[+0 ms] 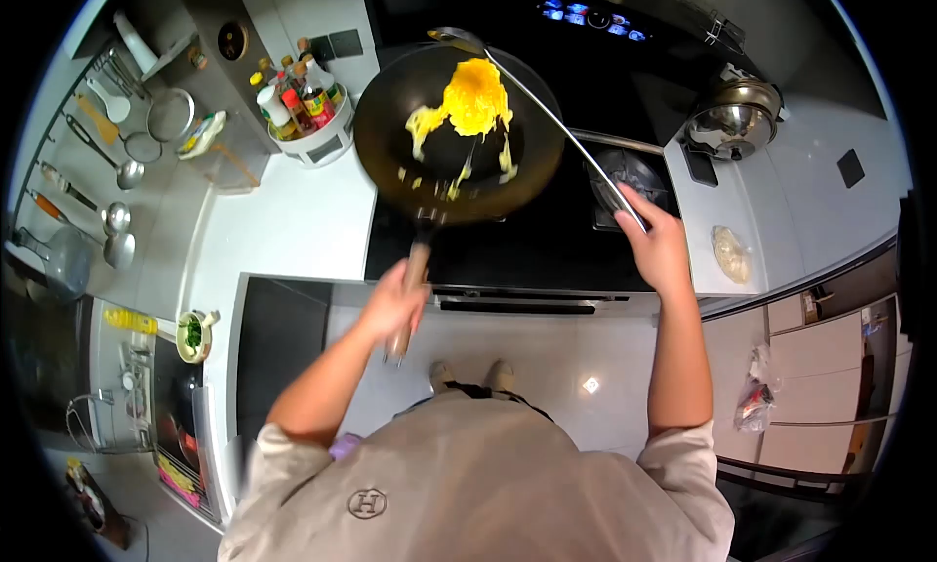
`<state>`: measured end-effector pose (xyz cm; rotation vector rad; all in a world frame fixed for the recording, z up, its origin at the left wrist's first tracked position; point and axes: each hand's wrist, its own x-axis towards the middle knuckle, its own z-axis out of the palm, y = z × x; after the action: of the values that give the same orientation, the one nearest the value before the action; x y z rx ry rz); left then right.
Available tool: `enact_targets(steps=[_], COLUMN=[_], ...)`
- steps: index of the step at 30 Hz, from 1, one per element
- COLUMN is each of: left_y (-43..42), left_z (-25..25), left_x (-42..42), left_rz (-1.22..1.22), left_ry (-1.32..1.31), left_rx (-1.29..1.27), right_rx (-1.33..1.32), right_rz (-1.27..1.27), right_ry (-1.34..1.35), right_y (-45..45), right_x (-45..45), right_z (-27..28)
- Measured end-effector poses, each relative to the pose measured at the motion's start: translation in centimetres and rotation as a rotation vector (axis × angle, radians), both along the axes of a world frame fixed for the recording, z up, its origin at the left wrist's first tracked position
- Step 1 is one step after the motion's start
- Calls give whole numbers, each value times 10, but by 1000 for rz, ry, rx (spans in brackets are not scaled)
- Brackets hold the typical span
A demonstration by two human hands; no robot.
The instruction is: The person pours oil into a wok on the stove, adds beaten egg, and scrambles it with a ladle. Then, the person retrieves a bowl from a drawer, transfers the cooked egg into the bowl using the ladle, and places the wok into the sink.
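Your left hand (393, 303): fingers clamped round wooden handle (417, 266) of wok (390, 147). Your right hand (652, 242): fingers closed on end of ladle (456, 40). Egg (475, 98) lies in wok, toward far side, scraps strung nearer handle. Risks, as judged: ladle bowl sits up at far rim, so careless sweep could flick egg over; slack left grip could let wok swing above stove (527, 254) into bottle caddy (327, 142) just beside; thin scraps could scorch first.
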<state>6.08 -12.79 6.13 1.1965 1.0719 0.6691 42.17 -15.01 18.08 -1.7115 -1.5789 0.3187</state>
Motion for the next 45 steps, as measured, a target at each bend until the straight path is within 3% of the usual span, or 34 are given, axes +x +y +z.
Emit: enact_targets(steps=[3, 11, 22, 29, 32, 38, 42, 45], left_y=[-44, 20, 49, 48, 45, 52, 57, 58], left_z=[-5, 5, -30, -62, -64, -60, -52, -49], left_x=[-17, 18, 23, 18, 28, 22, 17, 19], left_rz=[44, 58, 50, 69, 99, 94, 65, 63], left_ry=[1, -113, -3, -90, -88, -1, 45, 81], left_rx=[-143, -226, -200, -244, -258, -319, -325, -318], right_rx=[97, 25, -142, -200, -283, -578, -488, -501], right_rz=[39, 46, -52, -83, -69, 63, 183, 129], right_ry=[45, 24, -420, -303, -281, 17, -29, -137], right_y=[-11, -10, 8, -1, -4, -4, 11, 27], right_x=[13, 2, 8, 18, 20, 18, 8, 2], right_z=[-7, 10, -54, -80, -66, -42, -68, -73])
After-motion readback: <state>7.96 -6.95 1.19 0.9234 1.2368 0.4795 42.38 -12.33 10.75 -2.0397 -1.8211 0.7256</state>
